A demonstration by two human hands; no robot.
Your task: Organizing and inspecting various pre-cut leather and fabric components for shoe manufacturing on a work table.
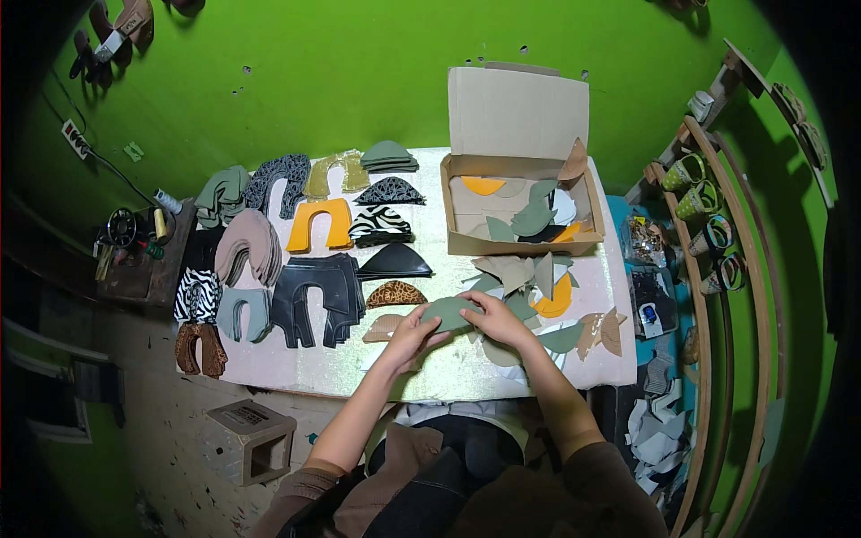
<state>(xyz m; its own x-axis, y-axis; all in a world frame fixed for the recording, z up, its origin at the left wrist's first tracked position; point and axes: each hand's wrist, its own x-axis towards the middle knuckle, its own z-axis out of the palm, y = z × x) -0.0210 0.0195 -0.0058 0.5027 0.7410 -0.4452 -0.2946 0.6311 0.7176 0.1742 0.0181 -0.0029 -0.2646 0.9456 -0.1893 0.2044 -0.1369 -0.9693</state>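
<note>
Between my two hands, above the table's front middle, is a green half-moon shoe piece (453,313). My left hand (413,338) grips its left end, and my right hand (500,321) pinches its right end with the thumb on top. Just left of my hands lie a tan half-moon piece (383,328) and a leopard-print half-moon stack (397,293). Behind them run black (395,261), zebra-print (380,226), dark patterned (391,191) and green (388,155) half-moon stacks. Beyond my right hand is a loose heap of tan, green, white and orange pieces (516,272).
Stacks of U-shaped pieces, including black (316,300) and orange (318,226) ones, cover the table's left side. An open cardboard box (525,248) with loose pieces stands at the back right. A wooden rack (749,359) with shoes is at right; a stool (249,441) stands lower left.
</note>
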